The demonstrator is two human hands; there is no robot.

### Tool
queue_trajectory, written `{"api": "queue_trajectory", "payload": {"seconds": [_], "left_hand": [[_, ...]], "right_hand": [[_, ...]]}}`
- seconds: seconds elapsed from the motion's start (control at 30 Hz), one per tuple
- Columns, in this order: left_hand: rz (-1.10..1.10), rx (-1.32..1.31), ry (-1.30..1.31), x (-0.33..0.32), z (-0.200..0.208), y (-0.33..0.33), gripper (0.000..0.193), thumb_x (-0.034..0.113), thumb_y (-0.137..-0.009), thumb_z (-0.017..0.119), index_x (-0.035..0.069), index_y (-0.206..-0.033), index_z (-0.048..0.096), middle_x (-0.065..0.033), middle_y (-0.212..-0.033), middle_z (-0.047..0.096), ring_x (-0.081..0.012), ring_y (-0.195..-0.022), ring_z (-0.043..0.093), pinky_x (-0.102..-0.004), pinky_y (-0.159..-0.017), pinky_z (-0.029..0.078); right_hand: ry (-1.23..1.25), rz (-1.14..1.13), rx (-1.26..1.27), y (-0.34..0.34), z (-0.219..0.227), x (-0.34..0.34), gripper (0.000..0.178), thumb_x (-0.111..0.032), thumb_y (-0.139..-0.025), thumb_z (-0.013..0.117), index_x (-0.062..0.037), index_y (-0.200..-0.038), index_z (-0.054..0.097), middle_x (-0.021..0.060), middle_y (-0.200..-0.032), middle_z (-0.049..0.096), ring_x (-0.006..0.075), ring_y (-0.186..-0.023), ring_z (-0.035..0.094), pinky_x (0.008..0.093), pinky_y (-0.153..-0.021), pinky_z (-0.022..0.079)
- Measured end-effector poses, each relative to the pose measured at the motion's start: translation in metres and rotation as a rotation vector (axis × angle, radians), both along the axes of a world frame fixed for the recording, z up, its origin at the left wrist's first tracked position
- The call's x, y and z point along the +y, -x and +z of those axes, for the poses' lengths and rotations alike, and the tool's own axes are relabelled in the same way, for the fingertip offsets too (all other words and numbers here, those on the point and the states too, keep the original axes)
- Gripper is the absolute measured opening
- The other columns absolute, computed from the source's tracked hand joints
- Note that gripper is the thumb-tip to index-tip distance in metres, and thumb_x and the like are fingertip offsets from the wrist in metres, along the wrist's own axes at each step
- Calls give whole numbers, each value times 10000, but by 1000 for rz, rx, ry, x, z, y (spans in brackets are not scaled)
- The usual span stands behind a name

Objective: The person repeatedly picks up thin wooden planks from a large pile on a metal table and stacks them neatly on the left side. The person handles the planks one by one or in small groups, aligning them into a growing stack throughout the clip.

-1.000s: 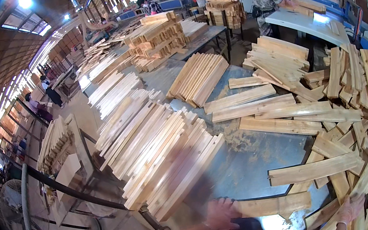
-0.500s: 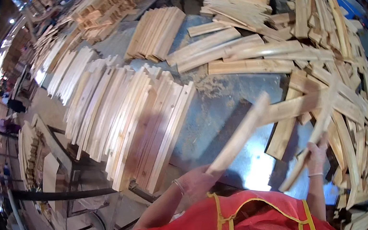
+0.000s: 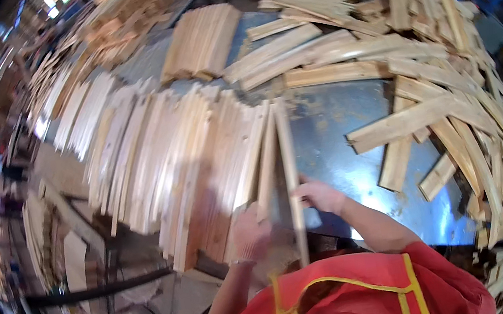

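Head view: the right hand (image 3: pixel 319 198), swung leftward, now grasps a narrow pale wooden board (image 3: pixel 288 151) beside the packed row of pale wooden strips (image 3: pixel 163 165), where work seemingly centres; the left hand (image 3: pixel 251 233) is blurred, its grip unclear.

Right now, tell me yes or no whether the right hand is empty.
No, the right hand grips a long board just to the right of the row of boards.
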State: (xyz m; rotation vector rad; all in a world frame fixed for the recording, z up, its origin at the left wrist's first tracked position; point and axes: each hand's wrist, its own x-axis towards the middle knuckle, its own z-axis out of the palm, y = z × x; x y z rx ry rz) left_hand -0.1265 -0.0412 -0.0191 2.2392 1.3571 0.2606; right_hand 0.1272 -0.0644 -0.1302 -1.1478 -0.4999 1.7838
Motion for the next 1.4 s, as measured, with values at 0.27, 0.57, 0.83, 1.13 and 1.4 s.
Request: {"api": "queue_trajectory", "payload": {"seconds": [0.27, 0.57, 0.83, 1.13, 1.4], "left_hand": [[139, 533, -169, 2, -36, 0, 771, 380, -865, 727, 103, -1546, 496, -154, -1588, 497, -377, -1476, 437, -559, -1184, 368], [-241, 344, -293, -18, -47, -114, 823, 398, -803, 800, 44, -1492, 521, -227, -1515, 542, -414, -1398, 514, -543, -1136, 428], [-132, -809, 1009, -46, -58, -279, 670, 305, -872, 775, 6, -1436, 574, -110, -1234, 633, -202, -1088, 601, -383, -921, 504], [186, -566, 1426, -31, -152, -222, 361, 222, -839, 766, 57, -1150, 685, -31, -935, 676, -154, -796, 630, -331, -731, 527], [143, -415, 691, -31, 2, -156, 772, 304, -842, 731, 105, -1549, 498, -149, -1082, 735, -247, -938, 695, -394, -856, 550]], "right_hand": [[-443, 658, -801, -22, 70, 59, 719, -386, -823, 771, -98, -1445, 557, 194, -1292, 682, 337, -1252, 652, 438, -1055, 507], [-85, 916, -1975, -358, 111, -10, 965, -414, -675, 904, -169, -1516, 500, 183, -1188, 733, 381, -1162, 699, 445, -982, 550], [-159, 122, -1010, -289, 166, 9, 1010, -694, -810, 747, -22, -1512, 473, 249, -1169, 737, 413, -1052, 721, 451, -961, 550], [152, 246, -2058, -559, 104, -97, 967, -306, -731, 852, -131, -1591, 446, 189, -1477, 568, 390, -1405, 525, 509, -1238, 345], [-122, -6, -1312, -384, 135, -79, 705, -354, -856, 747, -94, -1485, 564, 226, -1091, 735, 435, -1061, 710, 485, -935, 566]]}}
